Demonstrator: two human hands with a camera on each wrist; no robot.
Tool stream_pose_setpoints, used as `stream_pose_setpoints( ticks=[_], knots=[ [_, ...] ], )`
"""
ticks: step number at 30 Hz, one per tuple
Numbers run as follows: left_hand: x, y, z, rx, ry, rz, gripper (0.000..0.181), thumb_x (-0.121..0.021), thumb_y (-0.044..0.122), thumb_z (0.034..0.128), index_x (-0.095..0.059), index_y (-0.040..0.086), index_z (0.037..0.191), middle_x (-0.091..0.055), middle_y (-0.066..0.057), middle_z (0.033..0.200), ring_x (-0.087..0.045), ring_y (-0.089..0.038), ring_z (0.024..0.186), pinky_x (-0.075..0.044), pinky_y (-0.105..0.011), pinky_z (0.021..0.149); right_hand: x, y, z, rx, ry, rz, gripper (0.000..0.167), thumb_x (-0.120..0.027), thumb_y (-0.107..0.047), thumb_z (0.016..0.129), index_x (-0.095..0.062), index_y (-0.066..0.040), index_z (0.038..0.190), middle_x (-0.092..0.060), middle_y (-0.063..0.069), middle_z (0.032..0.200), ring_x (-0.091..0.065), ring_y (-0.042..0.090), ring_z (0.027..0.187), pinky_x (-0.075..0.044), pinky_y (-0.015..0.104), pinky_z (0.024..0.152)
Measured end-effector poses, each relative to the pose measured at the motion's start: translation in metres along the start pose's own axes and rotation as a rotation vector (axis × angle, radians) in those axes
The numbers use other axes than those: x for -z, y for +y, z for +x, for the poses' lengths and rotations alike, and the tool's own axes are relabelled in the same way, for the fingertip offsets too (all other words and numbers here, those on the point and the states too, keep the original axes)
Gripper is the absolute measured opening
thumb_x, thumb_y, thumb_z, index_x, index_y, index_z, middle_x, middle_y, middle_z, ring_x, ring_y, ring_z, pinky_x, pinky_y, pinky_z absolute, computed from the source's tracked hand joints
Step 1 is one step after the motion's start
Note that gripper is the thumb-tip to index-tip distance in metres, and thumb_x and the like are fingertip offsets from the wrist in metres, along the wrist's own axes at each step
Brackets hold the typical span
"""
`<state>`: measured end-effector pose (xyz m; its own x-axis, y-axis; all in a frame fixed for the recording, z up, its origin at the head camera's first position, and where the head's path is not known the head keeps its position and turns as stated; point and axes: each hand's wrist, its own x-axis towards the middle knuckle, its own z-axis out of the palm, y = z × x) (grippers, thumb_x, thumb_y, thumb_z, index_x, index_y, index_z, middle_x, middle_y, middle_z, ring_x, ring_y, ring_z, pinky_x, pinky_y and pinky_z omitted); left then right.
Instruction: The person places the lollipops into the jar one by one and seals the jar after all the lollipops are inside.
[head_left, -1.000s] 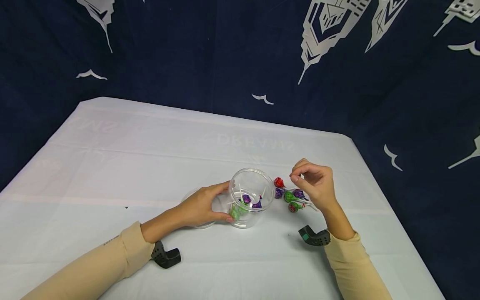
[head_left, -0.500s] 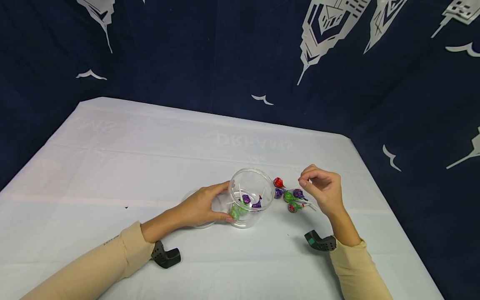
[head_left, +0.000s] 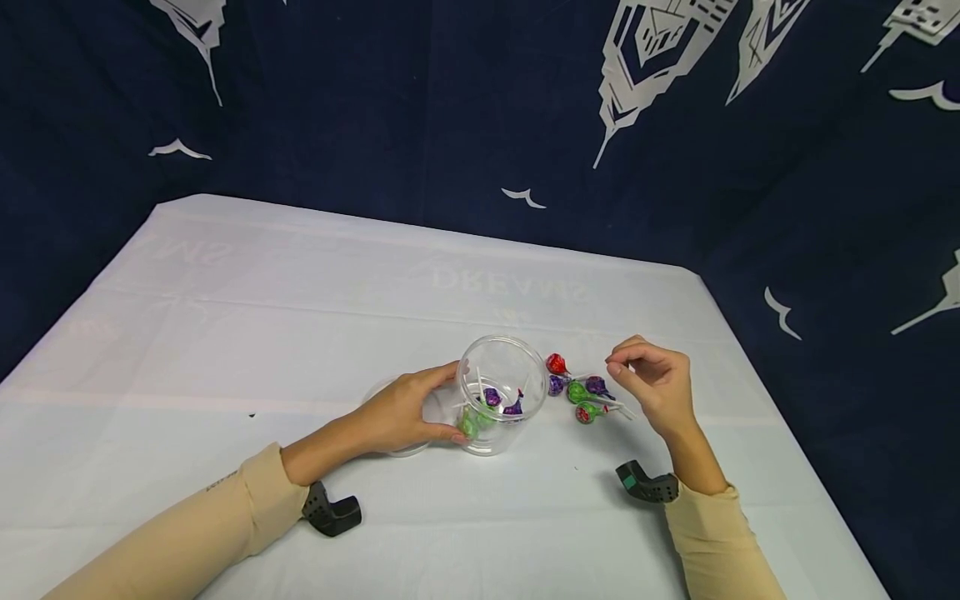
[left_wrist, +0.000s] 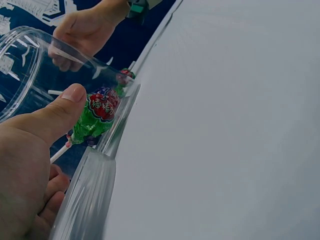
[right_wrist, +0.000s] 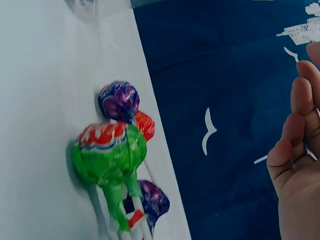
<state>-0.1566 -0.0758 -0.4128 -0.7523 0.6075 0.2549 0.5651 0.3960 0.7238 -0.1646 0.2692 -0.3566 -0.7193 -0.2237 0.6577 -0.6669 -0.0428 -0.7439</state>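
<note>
My left hand [head_left: 405, 412] grips the side of a clear plastic cup [head_left: 501, 340], its thumb along the near side. Inside the cup are green and purple wrapped lollipops; a green one [left_wrist: 95, 120] shows through the wall beside the thumb [left_wrist: 60, 112] in the left wrist view. Just right of the cup lies a loose group of lollipops: a red one [head_left: 557, 364], purple ones and green ones [head_left: 577, 392]. My right hand [head_left: 656, 383] is raised to the right of that group, fingers bent toward the thumb, with nothing visible between them.
A clear round lid or container [head_left: 408, 451] lies partly under my left hand. The white cloth [head_left: 300, 333] covers the table, with a tiny dark speck [head_left: 252, 415] at left. Behind it hangs a dark blue cloth [head_left: 337, 125] with white shapes.
My right hand has moved right and slightly nearer the front edge, away from the loose lollipops. My left hand and the cup have stayed in place.
</note>
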Motion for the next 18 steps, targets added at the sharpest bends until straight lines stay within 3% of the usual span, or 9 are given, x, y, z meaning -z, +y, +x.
stream_pose_setpoints(
  ticks=[9,14,18],
  knots=[
    [0.000,0.000,-0.001,-0.008,0.010,0.019,0.091,-0.085,0.040,0.0764,-0.041,0.004,0.148,-0.058,-0.016,0.137,-0.054,-0.032,0.127,-0.039,-0.051,0.108,0.011,0.017,-0.008,-0.118,0.009,-0.129,0.006,-0.065,0.018,0.082,-0.067,0.014,0.085,-0.067,0.009,0.084,-0.058,0.014,0.081,-0.046,0.021,0.072],
    [-0.001,0.000,-0.001,-0.010,0.009,0.016,0.091,-0.085,0.041,0.0767,-0.042,0.003,0.148,-0.058,-0.017,0.136,-0.054,-0.032,0.126,-0.039,-0.051,0.107,0.014,0.032,-0.012,-0.186,0.018,-0.255,0.014,-0.064,0.024,0.078,-0.068,0.014,0.087,-0.065,0.018,0.084,-0.055,0.013,0.081,-0.040,0.026,0.068],
    [0.000,-0.001,-0.001,-0.012,0.007,0.014,0.091,-0.084,0.041,0.0769,-0.042,0.003,0.148,-0.058,-0.017,0.136,-0.054,-0.032,0.127,-0.039,-0.051,0.107,0.012,0.037,-0.012,-0.236,0.004,-0.351,0.012,-0.064,0.026,0.077,-0.064,0.020,0.088,-0.062,0.028,0.085,-0.055,0.015,0.081,-0.037,0.033,0.069]
  ],
)
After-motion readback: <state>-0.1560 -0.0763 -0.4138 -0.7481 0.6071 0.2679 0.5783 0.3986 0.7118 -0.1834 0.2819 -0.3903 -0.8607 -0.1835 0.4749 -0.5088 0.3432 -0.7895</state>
